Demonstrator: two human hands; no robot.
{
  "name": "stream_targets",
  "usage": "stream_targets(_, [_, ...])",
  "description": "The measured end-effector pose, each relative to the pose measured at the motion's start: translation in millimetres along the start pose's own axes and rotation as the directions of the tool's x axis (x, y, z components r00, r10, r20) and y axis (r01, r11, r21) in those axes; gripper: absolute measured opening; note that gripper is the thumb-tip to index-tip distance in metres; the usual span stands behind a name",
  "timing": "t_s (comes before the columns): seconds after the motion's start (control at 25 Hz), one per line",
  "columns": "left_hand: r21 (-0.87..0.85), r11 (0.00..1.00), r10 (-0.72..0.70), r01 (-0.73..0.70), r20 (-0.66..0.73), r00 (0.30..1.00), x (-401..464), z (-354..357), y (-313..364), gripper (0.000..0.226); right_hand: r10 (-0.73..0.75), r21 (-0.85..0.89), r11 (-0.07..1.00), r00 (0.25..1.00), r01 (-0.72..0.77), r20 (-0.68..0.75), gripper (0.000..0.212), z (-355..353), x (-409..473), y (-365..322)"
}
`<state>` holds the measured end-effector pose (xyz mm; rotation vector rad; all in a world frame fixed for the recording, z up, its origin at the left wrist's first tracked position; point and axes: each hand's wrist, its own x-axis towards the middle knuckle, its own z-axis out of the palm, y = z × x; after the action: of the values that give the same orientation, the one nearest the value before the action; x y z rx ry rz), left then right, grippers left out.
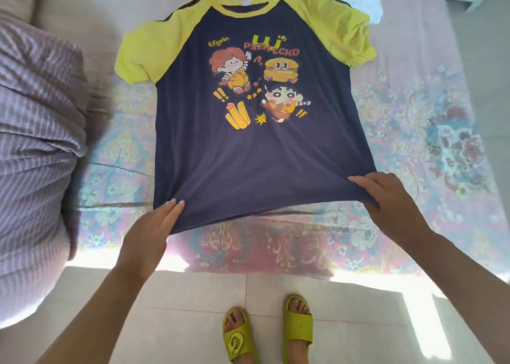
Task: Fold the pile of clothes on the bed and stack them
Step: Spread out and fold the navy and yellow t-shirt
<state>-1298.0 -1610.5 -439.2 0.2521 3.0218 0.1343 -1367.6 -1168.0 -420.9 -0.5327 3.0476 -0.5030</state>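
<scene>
Head view has a navy T-shirt (248, 148) with yellow sleeves and a cartoon print spread face up on the floral bed (430, 132), collar at the far side and hem nearest the person. Left hand (154, 225) pinches the hem's left corner, fingers lying straight on top of the cloth, and right hand (386, 195) grips the right corner with fingers curled over it. Striped bedding (36, 132) is bunched at the left, and yellow slippers (267, 333) stand on the tiled floor below.
</scene>
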Motion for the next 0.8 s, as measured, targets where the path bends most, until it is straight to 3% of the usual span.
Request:
stream_targets(0.08, [0.2, 0.977, 0.059, -0.07, 0.061, 0.996, -3.4, 7.1, 3.0, 0.085, -0.155, -0.154, 0.97, 0.969, 0.186, 0.194, 0.055, -3.1, -9.9, 5.5])
stream_targets(0.16, [0.245, 0.969, -0.031, -0.008, 0.156, 0.987, -8.3, 21.4, 16.3, 0.086, -0.062, -0.189, 0.971, 0.917, 0.146, 0.393, 0.066, 9.0, -24.0, 7.2])
stream_targets(0.24, [0.302, 0.949, -0.167, 0.095, 0.223, 0.961, -11.0, 33.0, 38.1, 0.084, 0.15, -0.072, 0.988, 0.943, -0.135, 0.296, 0.064, 22.5, -30.2, 11.3])
stream_targets(0.28, [0.32, 0.939, -0.203, 0.122, 0.232, 0.951, -10.1, 36.5, 52.6, 0.083, 0.3, 0.007, 0.95, 0.919, -0.312, 0.256, 0.06, 27.3, -31.0, 10.8])
stream_targets(0.36, [0.228, 0.972, -0.107, 0.058, 0.209, 0.972, -2.0, 41.1, 89.1, 0.083, 0.494, 0.081, 0.84, 0.817, -0.537, 0.297, 0.041, 30.4, -30.7, 11.6])
stream_targets(0.44, [0.06, 0.981, 0.175, -0.185, 0.145, 0.974, 8.0, 41.6, 135.2, 0.073, 0.521, 0.199, 0.786, 0.8, -0.585, 0.297, 0.024, 30.4, -36.1, 9.5])
stream_targets(0.52, [-0.015, 0.924, 0.382, -0.382, 0.042, 0.923, 23.9, 39.0, 177.6, 0.06, 0.533, 0.38, 0.716, 0.81, -0.585, 0.244, 0.027, 22.7, -39.4, 2.1])
stream_targets(0.6, [-0.086, 0.898, 0.427, -0.432, -0.068, 0.902, 42.4, 37.4, 217.5, 0.056, 0.543, 0.504, 0.636, 0.803, -0.584, 0.245, 0.031, 14.9, -41.9, -3.0])
stream_targets(0.68, [-0.211, 0.889, 0.382, -0.407, -0.148, 0.912, 60.9, 32.7, 250.3, 0.061, 0.546, 0.563, 0.566, 0.785, -0.602, 0.291, 0.028, 14.2, -45.7, -9.0])
stream_targets(0.8, [-0.224, 0.9, 0.347, -0.374, -0.152, 0.926, 81.7, 24.2, 276.6, 0.06, 0.572, 0.58, 0.529, 0.765, -0.62, 0.295, 0.015, 16.0, -48.7, -9.8])
